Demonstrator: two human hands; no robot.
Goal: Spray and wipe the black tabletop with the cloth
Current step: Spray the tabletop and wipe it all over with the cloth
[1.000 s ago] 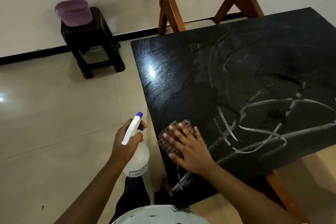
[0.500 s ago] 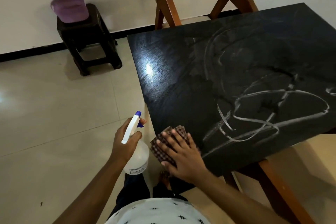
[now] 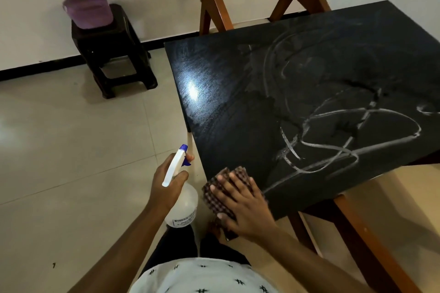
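Now | black tabletop (image 3: 238,102) streaked white | checked cloth (image 3: 241,172) at corner

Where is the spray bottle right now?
Head view, lower centre: the left hand holds the spray bottle over the floor, just left of the cloth at the tabletop corner.

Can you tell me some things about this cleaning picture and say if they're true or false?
1. The left hand holds the white plastic spray bottle with the blue nozzle. True.
2. The right hand presses the brown checked cloth onto the black tabletop. True.
3. The tabletop is spotless. False: whitish curly streaks cross it.
4. The purple plastic container sits on the floor. False: it sits on the dark square stool.
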